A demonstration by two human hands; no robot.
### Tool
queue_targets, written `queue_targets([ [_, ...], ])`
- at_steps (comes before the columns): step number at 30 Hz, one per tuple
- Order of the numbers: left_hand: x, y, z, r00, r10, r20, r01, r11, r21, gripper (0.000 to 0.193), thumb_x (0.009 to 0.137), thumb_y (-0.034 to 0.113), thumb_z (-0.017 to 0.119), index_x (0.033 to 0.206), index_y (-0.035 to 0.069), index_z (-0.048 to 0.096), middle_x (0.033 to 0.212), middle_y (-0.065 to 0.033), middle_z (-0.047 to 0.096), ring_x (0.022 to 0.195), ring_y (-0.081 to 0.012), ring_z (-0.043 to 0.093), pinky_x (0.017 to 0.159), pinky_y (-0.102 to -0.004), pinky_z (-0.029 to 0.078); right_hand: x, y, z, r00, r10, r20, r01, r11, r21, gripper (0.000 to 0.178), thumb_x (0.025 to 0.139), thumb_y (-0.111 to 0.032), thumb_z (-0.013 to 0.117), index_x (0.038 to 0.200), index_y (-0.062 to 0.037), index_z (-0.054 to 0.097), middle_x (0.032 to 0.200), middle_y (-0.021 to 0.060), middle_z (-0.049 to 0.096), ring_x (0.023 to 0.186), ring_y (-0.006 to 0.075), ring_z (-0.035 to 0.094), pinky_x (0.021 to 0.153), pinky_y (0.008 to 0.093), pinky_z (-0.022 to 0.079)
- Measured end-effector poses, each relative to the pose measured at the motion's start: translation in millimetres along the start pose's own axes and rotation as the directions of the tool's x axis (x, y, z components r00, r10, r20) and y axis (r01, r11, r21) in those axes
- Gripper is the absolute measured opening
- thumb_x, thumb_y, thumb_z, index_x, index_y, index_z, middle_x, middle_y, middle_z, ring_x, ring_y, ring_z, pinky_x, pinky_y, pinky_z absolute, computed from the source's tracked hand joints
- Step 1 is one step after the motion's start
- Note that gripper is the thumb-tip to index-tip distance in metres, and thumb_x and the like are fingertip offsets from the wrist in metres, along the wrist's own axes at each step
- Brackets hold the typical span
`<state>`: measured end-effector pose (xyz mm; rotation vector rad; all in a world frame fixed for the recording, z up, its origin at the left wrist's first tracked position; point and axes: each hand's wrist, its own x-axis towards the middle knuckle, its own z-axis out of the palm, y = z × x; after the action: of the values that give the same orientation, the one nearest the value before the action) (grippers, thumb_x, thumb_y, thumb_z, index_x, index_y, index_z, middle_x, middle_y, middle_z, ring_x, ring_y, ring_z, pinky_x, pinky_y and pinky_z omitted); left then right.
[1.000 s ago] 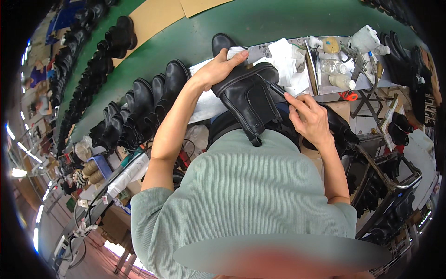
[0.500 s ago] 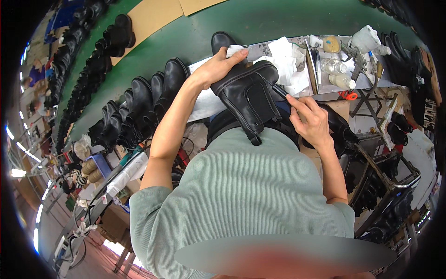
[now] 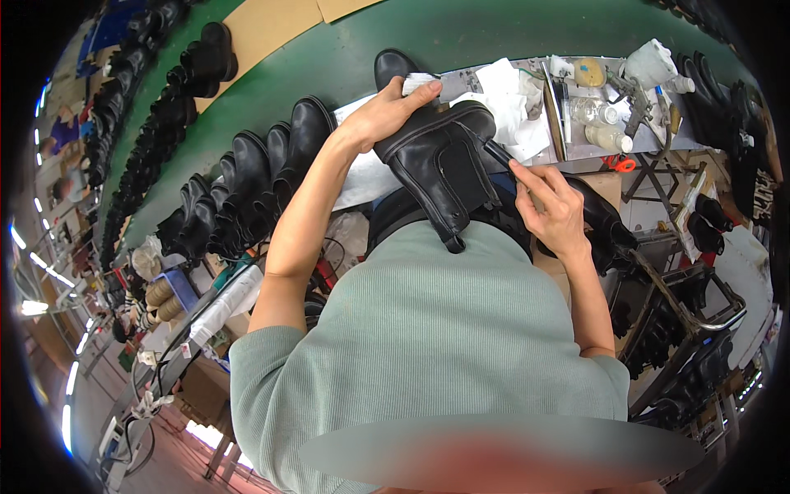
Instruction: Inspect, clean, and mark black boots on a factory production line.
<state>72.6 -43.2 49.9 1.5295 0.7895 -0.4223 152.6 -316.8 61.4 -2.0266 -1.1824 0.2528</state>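
Observation:
A black leather ankle boot (image 3: 424, 177) with an elastic side panel is held in front of my body, its shaft pointing toward me. My left hand (image 3: 385, 115) is closed over its sole side, the fingers partly hidden behind it. A folded white wad (image 3: 421, 85), paper or cloth, shows between that hand's thumb and fingers. My right hand (image 3: 555, 210) pinches a slim black pen-like tool (image 3: 497, 153). Its tip is at the boot's edge near the heel and side panel; whether it touches cannot be made out.
Another black boot (image 3: 395, 67) stands just beyond my left hand. Several boots (image 3: 251, 160) line the green bench (image 3: 461, 33) at left. Crumpled white paper (image 3: 506, 103), bottles (image 3: 607, 138), a spray gun (image 3: 638, 107) and orange-handled scissors (image 3: 619, 164) lie at right. A metal rack (image 3: 675, 305) stands lower right.
My right hand and the black tool have shifted slightly away from my body. The boot sits a little higher in view, still in my left hand with the white wad.

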Motion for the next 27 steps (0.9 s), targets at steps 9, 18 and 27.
queue_targets([
  [9, -4, 3, 1, 1.000, 0.019, -0.009, -0.019, 1.000, 0.011, 0.104, 0.075, 0.066, 0.057, 0.126, -0.020, 0.028, 0.116, -0.0290, 0.049, 0.106, -0.0271, 0.053, 0.087, -0.0287, 0.045, 9, 8, -1, 0.997, -0.060, 0.042, 0.060, 0.998, -0.001, 0.041, 0.068, 0.001, 0.063, 0.107, -0.0120, 0.064, 0.077, 0.0067, 0.058, 0.055, 0.0209, 0.058, 0.050, 0.0308, 0.049],
  [18, -10, 10, 4, 0.998, 0.000, -0.060, 0.002, 1.000, 0.031, 0.106, 0.075, 0.065, 0.058, 0.128, -0.021, 0.024, 0.116, -0.0301, 0.049, 0.106, -0.0274, 0.053, 0.087, -0.0279, 0.045, 27, 17, -14, 0.985, -0.117, 0.129, 0.120, 0.993, -0.013, 0.038, 0.067, -0.001, 0.063, 0.104, -0.0134, 0.065, 0.074, 0.0043, 0.057, 0.051, 0.0208, 0.056, 0.047, 0.0318, 0.048],
  [27, -9, 11, 5, 0.998, -0.003, -0.063, 0.005, 0.999, 0.031, 0.106, 0.075, 0.066, 0.057, 0.128, -0.020, 0.024, 0.117, -0.0307, 0.048, 0.106, -0.0276, 0.053, 0.087, -0.0287, 0.045, 15, 15, -15, 0.988, -0.097, 0.117, 0.103, 0.994, -0.045, 0.039, 0.067, 0.002, 0.061, 0.104, -0.0103, 0.065, 0.076, 0.0067, 0.058, 0.055, 0.0202, 0.057, 0.049, 0.0307, 0.048],
])
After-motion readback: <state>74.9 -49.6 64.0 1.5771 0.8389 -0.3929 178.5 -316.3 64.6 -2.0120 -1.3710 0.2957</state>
